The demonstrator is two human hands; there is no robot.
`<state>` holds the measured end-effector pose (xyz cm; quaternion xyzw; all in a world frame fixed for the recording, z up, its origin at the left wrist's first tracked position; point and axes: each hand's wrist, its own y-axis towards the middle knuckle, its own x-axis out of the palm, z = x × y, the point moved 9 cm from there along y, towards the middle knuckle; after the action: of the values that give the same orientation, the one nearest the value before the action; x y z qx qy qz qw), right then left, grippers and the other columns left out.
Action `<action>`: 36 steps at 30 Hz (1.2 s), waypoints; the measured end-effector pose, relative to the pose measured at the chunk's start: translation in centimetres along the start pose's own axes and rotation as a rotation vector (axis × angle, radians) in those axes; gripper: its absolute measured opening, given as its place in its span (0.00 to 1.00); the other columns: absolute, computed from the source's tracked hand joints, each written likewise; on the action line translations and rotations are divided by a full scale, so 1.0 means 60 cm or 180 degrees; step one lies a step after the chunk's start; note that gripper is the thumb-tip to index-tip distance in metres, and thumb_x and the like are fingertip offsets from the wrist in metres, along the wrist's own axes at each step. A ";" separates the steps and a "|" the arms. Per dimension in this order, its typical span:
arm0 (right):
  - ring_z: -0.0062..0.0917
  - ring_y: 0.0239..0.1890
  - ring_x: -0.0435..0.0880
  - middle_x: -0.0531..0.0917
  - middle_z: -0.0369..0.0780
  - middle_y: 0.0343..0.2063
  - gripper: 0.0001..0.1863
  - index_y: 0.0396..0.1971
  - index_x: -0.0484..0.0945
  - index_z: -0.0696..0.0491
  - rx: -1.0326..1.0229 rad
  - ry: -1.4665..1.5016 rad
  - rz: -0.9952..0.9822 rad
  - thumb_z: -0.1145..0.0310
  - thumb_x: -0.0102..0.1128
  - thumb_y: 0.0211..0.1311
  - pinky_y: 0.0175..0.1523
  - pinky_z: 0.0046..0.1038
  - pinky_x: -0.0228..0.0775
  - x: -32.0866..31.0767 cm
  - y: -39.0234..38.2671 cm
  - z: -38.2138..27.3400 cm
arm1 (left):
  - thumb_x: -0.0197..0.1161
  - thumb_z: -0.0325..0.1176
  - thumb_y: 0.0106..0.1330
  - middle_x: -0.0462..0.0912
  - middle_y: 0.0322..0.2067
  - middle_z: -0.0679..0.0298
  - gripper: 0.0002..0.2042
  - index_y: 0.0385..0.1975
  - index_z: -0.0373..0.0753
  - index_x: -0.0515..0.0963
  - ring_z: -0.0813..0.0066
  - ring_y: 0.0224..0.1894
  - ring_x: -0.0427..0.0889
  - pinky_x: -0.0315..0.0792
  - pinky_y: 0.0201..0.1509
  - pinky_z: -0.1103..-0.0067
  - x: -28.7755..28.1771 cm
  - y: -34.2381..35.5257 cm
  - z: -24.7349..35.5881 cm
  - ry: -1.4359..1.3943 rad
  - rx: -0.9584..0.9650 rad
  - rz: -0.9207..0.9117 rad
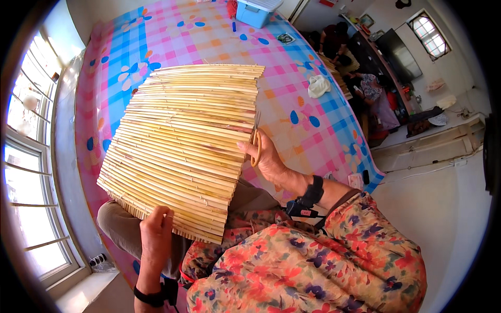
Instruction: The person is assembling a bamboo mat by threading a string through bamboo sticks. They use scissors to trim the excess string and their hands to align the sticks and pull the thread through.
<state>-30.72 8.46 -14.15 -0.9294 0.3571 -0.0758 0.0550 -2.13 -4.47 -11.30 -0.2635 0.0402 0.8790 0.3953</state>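
Observation:
A mat of pale yellow reed stalks [180,135], laid side by side, slants across my lap. A few short fibres stick up from its surface. At the mat's near left edge, my left hand [156,232] is closed with its fingers curled against the stalks. My right hand [269,159] is closed at the right edge around a pair of scissors [255,151] with tan loop handles. Their thin blades point away from me along the stalk ends. The right thumb lies over the mat's edge, and the other fingers are partly hidden.
I sit on a checked, flowered sheet [193,41]. A blue lidded box [253,14] stands at the far edge, and a white crumpled cloth [319,86] lies to the right. Barred windows [34,182] line the left. Other people [370,88] sit beyond the right edge.

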 end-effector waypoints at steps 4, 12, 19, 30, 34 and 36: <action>0.18 0.37 0.76 0.77 0.36 0.37 0.19 0.45 0.69 0.58 0.0033 0.0423 -0.0133 0.67 0.64 0.58 0.44 0.23 0.71 0.019 -0.003 -0.007 | 0.53 0.33 0.71 0.64 0.15 0.72 0.09 0.31 0.34 0.75 0.84 0.18 0.67 0.69 0.24 0.83 -0.011 -0.003 -0.070 -0.2146 -0.0811 0.0526; 0.15 0.34 0.76 0.76 0.33 0.32 0.16 0.41 0.71 0.55 0.0042 0.0065 0.0064 0.66 0.65 0.58 0.40 0.17 0.69 -0.008 -0.002 0.026 | 0.44 0.43 0.76 0.65 0.17 0.70 0.20 0.37 0.30 0.74 0.74 0.22 0.75 0.78 0.33 0.73 -0.021 -0.019 -0.080 -0.3439 -0.0645 0.0663; 0.15 0.34 0.74 0.73 0.33 0.31 0.13 0.38 0.69 0.54 0.0267 0.0123 0.0204 0.67 0.64 0.60 0.41 0.19 0.69 -0.008 -0.009 0.041 | 0.44 0.42 0.76 0.64 0.19 0.69 0.17 0.39 0.33 0.74 0.75 0.26 0.71 0.73 0.34 0.74 -0.080 -0.037 -0.055 -0.4090 0.0077 0.1175; 0.14 0.28 0.72 0.74 0.31 0.28 0.14 0.37 0.70 0.54 -0.0047 -0.0461 0.0265 0.65 0.64 0.61 0.33 0.18 0.66 -0.009 -0.014 0.008 | 0.49 0.40 0.74 0.76 0.45 0.57 0.18 0.54 0.34 0.70 0.66 0.48 0.76 0.76 0.44 0.71 -0.274 -0.168 -0.047 -0.2390 0.0334 0.3267; 0.14 0.24 0.71 0.73 0.31 0.25 0.13 0.35 0.69 0.54 0.0138 -0.0747 0.0250 0.64 0.63 0.62 0.29 0.18 0.65 -0.016 -0.021 0.030 | 0.58 0.31 0.69 0.77 0.49 0.58 0.18 0.56 0.32 0.68 0.74 0.51 0.76 0.76 0.43 0.80 -0.188 -0.203 -0.132 -0.1534 -0.0866 0.2311; 0.14 0.23 0.71 0.73 0.31 0.24 0.13 0.34 0.69 0.53 0.0180 -0.0738 0.0302 0.63 0.63 0.62 0.27 0.19 0.64 -0.026 -0.027 0.034 | 0.55 0.33 0.71 0.78 0.47 0.57 0.18 0.57 0.32 0.68 0.73 0.48 0.79 0.76 0.44 0.79 -0.142 -0.201 -0.135 -0.1084 -0.1345 0.1462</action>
<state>-30.44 10.80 -16.08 -0.9121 0.3896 0.0249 0.1256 14.69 -4.21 -12.38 -0.1732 -0.1508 0.9652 0.1251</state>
